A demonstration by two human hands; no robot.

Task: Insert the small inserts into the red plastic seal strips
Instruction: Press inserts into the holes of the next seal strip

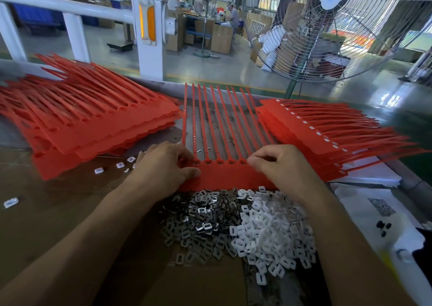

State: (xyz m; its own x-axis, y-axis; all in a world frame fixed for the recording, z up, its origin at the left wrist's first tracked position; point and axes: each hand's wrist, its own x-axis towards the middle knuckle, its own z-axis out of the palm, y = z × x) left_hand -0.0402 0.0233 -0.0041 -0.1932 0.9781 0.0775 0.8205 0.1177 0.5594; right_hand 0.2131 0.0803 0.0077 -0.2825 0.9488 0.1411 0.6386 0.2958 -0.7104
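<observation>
The red seal strip sheet [224, 177] lies flat between the two hands, its solid band running left to right and its tails pointing away from the person. The row of sockets [218, 162] sits along the far edge of that band, so the line of work runs crosswise from one hand to the other. The left hand [163, 163] has curled fingers on the left end of the socket row, with the thumb pressed on the band just below; it holds that end of the sheet, though whether an insert is pinched under the fingertips cannot be told. The right hand [282, 165] has curled fingers at the right end of the same row, fingertips touching the sockets; what it pinches, if anything, is hidden. The visible sockets between the hands each show a small pale or metallic piece seated in them, so this sheet is judged nearly filled. Supply lies on the near side of both grips: the grey metal inserts [198, 224] closer to the left hand, the white plastic inserts [268, 231] closer to the right, both heaps touching the near edge of the band. A few stray white pieces [109, 168] lie to the left of the left hand. Unfilled sheets are stacked [88, 123] beyond and left of the left hand; the stack [327, 132] beyond and right of the right hand shows white inserts along its heads.
</observation>
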